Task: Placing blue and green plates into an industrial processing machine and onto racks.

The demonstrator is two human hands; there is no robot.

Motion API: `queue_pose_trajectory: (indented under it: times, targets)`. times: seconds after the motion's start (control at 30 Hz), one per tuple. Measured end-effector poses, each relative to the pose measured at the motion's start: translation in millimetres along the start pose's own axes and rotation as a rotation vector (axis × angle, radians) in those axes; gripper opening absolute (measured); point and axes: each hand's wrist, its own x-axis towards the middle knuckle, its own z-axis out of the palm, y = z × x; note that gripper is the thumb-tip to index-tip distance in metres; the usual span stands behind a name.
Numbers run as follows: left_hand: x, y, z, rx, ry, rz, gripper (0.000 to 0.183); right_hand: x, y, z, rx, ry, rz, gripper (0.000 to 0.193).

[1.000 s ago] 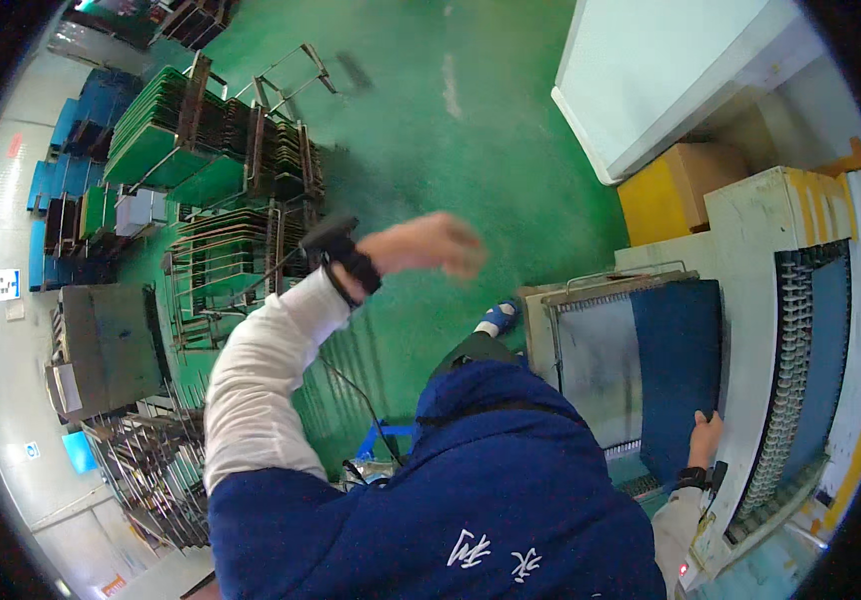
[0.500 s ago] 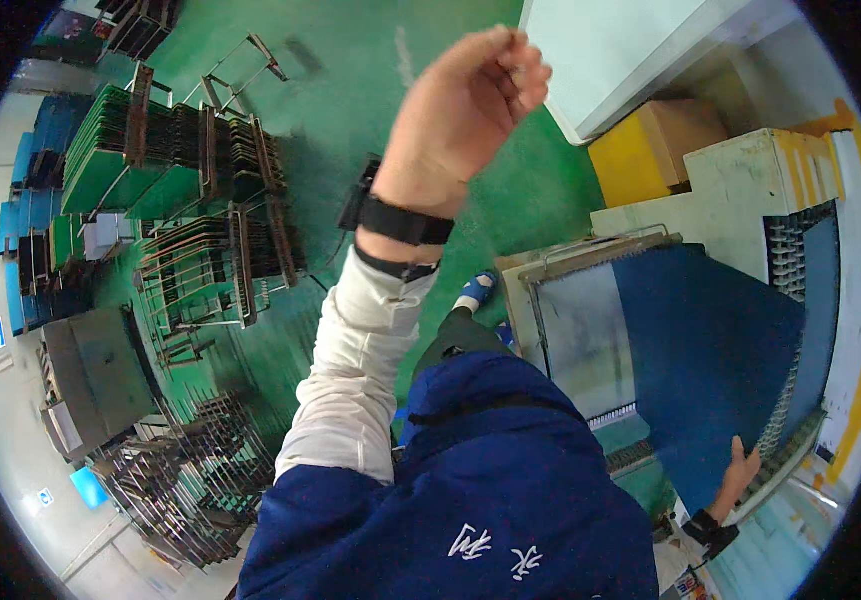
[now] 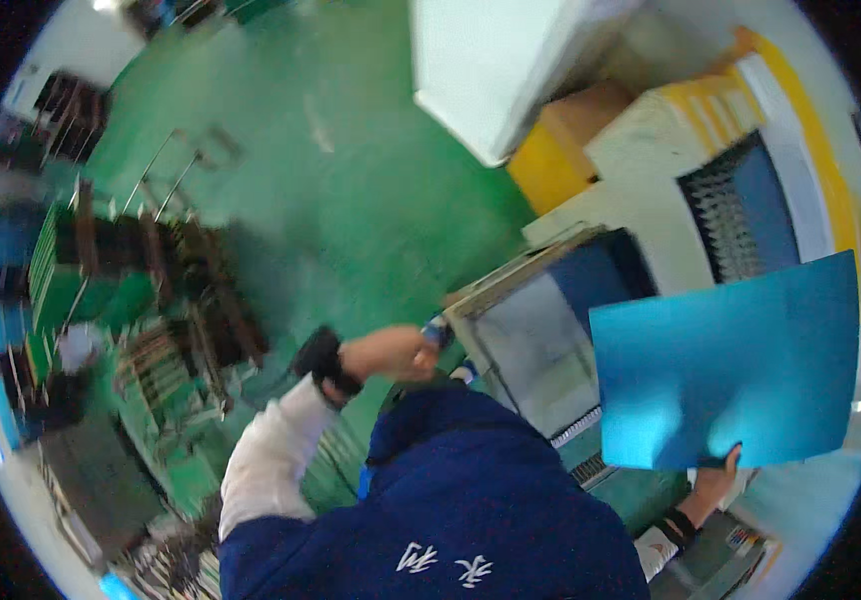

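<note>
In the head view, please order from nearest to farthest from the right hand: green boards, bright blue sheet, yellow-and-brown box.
1. Bright blue sheet: held at its near edge by the right hand.
2. Yellow-and-brown box: ahead, upper right of the picture.
3. Green boards: far left side.

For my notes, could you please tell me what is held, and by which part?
The right hand holds a blue sheet by its lower edge.
</note>
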Motion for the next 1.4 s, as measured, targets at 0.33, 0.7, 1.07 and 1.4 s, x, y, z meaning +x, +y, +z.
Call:
queue_pose_trajectory:
  times: [0.33,0.7,1.07,1.4]
  targets:
    - [-10.6,17.5,32.0,-0.178,-0.040,-0.070,0.013,-79.9,5.0,83.0,1.043,-0.152,0.505,0.028]
    - [5.6,45.3,29.9,-0.603,0.185,-0.326,0.009,-76.8,-2.7,114.2,1.222,-0.149,0.604,0.011]
    - [3.9,-41.1,54.7,-0.564,0.208,-0.296,0.015,4.9,3.7,132.9,1.401,-0.202,0.556,0.011]
    - [-2.9,-64.5,62.3,-0.436,0.242,-0.410,0.017,31.2,8.6,154.3,1.302,-0.334,0.614,0.026]
